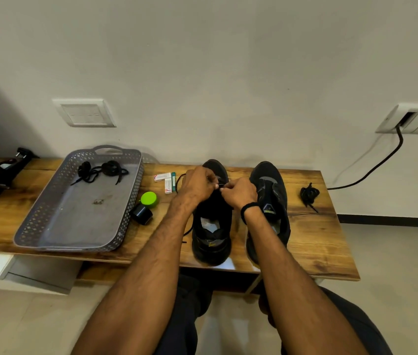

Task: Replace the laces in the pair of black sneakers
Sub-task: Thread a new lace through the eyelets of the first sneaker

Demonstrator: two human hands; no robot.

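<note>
Pinching black lace (pixel 177 181) between curled fingers of left hand (pixel 197 186) and right hand (pixel 238 193), over left sneaker (pixel 211 226) mid-table (pixel 305 239); right sneaker (pixel 269 196) just beside; spare lace bundle (pixel 309 194) farther right.

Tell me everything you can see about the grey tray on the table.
The grey tray is a shallow rectangular basket, plastic by its look, with perforated walls and a handle slot in the far end. It sits flat on the left part of the wooden table. A tangle of black laces lies in its far end, and its floor looks smudged.
</note>
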